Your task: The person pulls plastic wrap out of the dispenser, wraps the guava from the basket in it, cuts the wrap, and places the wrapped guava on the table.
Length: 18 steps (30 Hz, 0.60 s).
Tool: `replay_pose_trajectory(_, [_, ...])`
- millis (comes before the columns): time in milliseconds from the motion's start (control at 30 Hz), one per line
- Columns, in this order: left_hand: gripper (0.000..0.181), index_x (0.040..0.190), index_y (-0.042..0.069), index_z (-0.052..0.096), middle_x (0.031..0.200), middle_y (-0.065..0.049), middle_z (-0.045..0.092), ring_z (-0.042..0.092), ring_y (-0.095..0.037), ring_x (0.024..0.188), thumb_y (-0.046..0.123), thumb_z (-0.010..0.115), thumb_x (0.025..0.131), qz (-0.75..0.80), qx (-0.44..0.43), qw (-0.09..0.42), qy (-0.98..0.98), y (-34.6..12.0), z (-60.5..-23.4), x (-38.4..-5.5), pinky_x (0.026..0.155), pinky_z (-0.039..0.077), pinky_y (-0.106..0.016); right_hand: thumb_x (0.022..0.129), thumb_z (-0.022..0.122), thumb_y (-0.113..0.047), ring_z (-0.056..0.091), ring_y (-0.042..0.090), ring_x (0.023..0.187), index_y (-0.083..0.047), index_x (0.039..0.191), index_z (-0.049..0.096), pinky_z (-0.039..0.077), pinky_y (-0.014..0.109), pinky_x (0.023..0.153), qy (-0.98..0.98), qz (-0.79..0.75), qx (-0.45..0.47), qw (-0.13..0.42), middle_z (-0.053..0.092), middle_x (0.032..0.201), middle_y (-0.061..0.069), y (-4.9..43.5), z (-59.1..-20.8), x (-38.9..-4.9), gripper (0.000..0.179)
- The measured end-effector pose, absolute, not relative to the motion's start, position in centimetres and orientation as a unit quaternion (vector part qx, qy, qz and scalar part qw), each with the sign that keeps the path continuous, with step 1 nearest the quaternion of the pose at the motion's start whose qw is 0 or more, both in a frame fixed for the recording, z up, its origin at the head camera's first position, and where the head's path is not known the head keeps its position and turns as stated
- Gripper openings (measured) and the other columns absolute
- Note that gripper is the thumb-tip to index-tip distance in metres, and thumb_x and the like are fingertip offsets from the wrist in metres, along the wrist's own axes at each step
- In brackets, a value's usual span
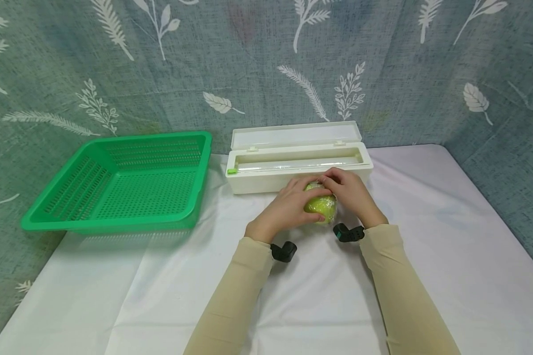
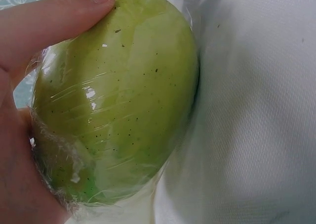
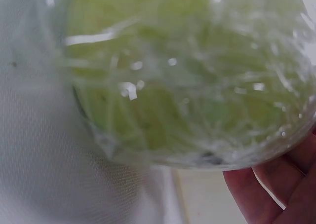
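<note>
A green mango [image 1: 323, 207], wrapped in clear cling film [image 3: 133, 90], rests on the white cloth just in front of a white dispenser box. My left hand [image 1: 288, 204] grips it from the left, with the thumb on the near side and the fingers over the far side. In the left wrist view, dark specks dot the mango's skin [image 2: 123, 95] beneath the wrap. At the far right end of the fruit, my right hand [image 1: 353, 192] has its fingers curled and seems to pinch the film there. The exact fingertip contact is hidden in the head view.
The cling film dispenser box [image 1: 259, 186] has its lid [image 1: 293, 136] raised and a green slider [image 1: 232, 171] at its left end. A green plastic basket [image 1: 146, 195] stands to the left. Behind is a patterned curtain [image 1: 248, 64]; white cloth [image 1: 160, 296] covers the table.
</note>
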<state>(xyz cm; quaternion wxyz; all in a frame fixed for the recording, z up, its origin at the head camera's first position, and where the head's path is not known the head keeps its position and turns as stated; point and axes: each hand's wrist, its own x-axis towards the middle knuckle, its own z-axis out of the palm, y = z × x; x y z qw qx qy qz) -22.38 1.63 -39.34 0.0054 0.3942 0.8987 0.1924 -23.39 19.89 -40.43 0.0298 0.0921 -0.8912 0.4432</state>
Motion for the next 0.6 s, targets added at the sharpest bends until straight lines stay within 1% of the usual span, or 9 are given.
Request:
replay_pose_trajectory(200, [0.058,0.129,0.038,0.043,0.144,0.009,0.020,0.020,-0.016,0.127,0.047,0.064,0.076,0.187,0.384,0.017,0.904,1.66,-39.27,-22.32,0.103,0.019,-0.038,0.090,0.048,-0.040,0.054,0.017,0.081,-0.015,0.100,0.062,0.042,0.034,0.072,-0.892,0.442,0.094,0.028,0.061,0.091,0.002,19.91,-40.44,-23.43,0.031])
replay_pose_trajectory(367, [0.058,0.130,0.038,0.043,0.143,0.008,0.021,0.021,-0.017,0.127,0.046,0.064,0.077,0.192,0.383,0.019,0.903,1.63,-39.22,-22.32,0.103,0.020,-0.038,0.090,0.049,-0.039,0.055,0.017,0.083,-0.014,0.100,0.061,0.043,0.035,0.073,-0.897,0.430,0.092,0.045,0.062,0.093,0.002,19.90,-40.51,-23.46,0.030])
replay_pose_trajectory(600, [0.058,0.129,0.037,0.045,0.143,0.006,0.022,0.021,-0.018,0.127,0.046,0.066,0.075,0.199,0.387,0.018,0.900,1.66,-39.29,-22.41,0.101,0.023,-0.038,0.092,0.049,-0.029,0.054,0.018,0.075,-0.009,0.096,0.060,0.043,0.033,0.069,-0.907,0.402,0.097,0.079,0.061,0.084,0.005,19.79,-40.48,-23.40,0.024])
